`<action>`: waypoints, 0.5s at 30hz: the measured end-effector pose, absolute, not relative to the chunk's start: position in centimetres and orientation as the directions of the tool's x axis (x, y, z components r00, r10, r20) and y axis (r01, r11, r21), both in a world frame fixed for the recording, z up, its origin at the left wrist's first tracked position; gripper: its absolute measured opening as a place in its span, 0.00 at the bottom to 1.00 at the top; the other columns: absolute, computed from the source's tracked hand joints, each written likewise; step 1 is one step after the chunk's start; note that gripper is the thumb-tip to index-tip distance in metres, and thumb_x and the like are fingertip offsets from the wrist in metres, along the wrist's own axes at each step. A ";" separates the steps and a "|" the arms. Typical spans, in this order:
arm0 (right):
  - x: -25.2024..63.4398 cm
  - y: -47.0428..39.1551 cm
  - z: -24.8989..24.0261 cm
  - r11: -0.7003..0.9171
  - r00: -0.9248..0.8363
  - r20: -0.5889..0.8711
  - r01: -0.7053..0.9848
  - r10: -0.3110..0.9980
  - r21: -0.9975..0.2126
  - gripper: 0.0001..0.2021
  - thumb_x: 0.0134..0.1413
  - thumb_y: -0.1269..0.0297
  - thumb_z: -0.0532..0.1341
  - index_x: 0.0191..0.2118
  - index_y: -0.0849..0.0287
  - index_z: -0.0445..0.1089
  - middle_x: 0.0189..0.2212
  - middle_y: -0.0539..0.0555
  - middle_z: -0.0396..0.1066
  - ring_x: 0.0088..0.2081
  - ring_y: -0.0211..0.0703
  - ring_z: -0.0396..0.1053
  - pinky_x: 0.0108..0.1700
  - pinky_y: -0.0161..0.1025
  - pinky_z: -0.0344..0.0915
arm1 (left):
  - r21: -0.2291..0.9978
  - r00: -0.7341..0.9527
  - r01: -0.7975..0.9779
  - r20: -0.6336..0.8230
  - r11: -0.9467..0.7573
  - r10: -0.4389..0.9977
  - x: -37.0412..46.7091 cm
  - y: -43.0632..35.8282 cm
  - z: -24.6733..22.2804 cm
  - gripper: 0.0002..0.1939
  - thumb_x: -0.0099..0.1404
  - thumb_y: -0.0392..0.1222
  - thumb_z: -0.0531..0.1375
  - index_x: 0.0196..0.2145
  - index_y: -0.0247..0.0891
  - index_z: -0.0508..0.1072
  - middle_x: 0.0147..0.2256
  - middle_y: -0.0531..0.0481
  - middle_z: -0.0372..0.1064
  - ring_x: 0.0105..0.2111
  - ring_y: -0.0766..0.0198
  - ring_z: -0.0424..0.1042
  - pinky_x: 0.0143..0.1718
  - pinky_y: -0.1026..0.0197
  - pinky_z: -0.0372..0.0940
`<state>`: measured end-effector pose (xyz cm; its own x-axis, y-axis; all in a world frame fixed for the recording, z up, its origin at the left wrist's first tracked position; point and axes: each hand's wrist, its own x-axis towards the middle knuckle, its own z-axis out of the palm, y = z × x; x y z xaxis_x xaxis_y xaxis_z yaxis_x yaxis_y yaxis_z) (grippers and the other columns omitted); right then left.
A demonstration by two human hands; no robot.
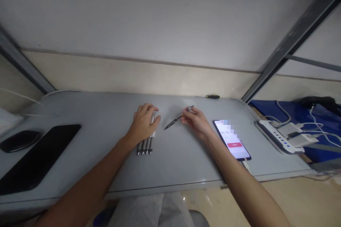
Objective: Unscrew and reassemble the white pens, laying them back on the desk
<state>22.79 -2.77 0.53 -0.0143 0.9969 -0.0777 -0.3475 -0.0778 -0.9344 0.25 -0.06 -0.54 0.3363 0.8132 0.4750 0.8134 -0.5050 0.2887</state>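
In the head view, my right hand [194, 120] pinches a dark, slim pen [173, 123] near its upper end. The pen slants down to the left, and its lower tip points toward my left hand [145, 120]. That hand lies over a row of several grey pens [144, 146], with its thumb apart from its bent fingers. The pens lie side by side, their dark ends toward the table's front edge. A white part [153, 133] shows beside the left palm. The far ends of the row are mostly hidden under the hand.
A lit phone [233, 140] lies right of my right forearm, cabled at its lower end. Beyond it sits a white power strip [278, 137] with plugged-in chargers. A small screwdriver [213, 97] lies at the table's back. Leftward are a black flat slab [39, 158] and a black rounded object [20, 140].
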 end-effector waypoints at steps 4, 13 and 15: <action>22.4 -2.8 0.6 -0.104 -0.010 -0.108 -0.394 0.994 -0.913 0.16 0.37 0.62 0.74 0.30 0.59 0.69 0.26 0.50 0.73 0.31 0.38 0.74 0.38 0.34 0.71 | 0.347 0.491 0.680 0.438 -0.646 0.753 1.0 -0.8 -0.3 0.12 0.67 0.45 0.57 0.47 0.42 0.68 0.46 0.49 0.71 0.48 0.56 0.66 0.50 0.51 0.55; 22.3 -3.3 1.0 -0.146 -0.198 -0.090 -0.285 0.976 -0.947 0.14 0.42 0.59 0.72 0.32 0.61 0.71 0.31 0.54 0.76 0.33 0.40 0.74 0.41 0.38 0.70 | 0.319 0.520 0.644 0.484 -0.695 0.704 0.9 -0.5 -0.5 0.09 0.72 0.41 0.51 0.41 0.39 0.70 0.38 0.50 0.74 0.41 0.59 0.68 0.44 0.53 0.53; 22.4 -3.2 1.0 -0.153 -0.238 -0.101 -0.210 0.966 -0.966 0.15 0.47 0.54 0.69 0.34 0.62 0.73 0.30 0.55 0.75 0.30 0.38 0.72 0.36 0.37 0.68 | 0.309 0.504 0.660 0.493 -0.685 0.709 0.8 -0.4 -0.4 0.09 0.71 0.40 0.50 0.40 0.39 0.70 0.37 0.50 0.74 0.41 0.59 0.68 0.44 0.53 0.52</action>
<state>22.38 -3.22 0.97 -0.2380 0.9660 -0.1008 -0.2102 -0.1526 -0.9657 0.81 -0.40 -0.42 0.5044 0.7090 0.4929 0.6601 -0.6846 0.3092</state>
